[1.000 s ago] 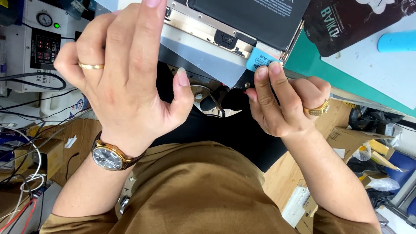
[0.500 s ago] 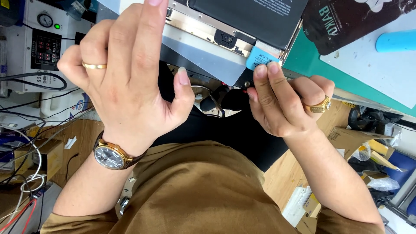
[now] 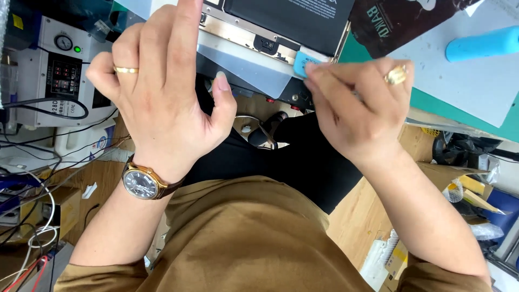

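An opened flat device [image 3: 281, 24] with a dark battery panel and a metal frame lies at the top, on the edge of the work surface. A grey plastic sheet [image 3: 243, 70] sticks out from under its near edge. My right hand [image 3: 357, 108], with a gold ring, pinches a small light-blue tool [image 3: 303, 62] against the device's near right corner. My left hand [image 3: 162, 92], with a ring and a wristwatch, presses fingers on the device's left part, thumb beside the sheet.
A green cutting mat [image 3: 459, 108] with a pale sheet and a blue cylindrical handle [image 3: 481, 43] lies at right. A white machine with a gauge and green light [image 3: 59, 70] stands at left among cables. Boxes and clutter sit on the wooden floor at the lower right.
My right hand has turned and risen, so its knuckles now face the camera while it keeps the blue tool at the device's corner. The left hand stays in place.
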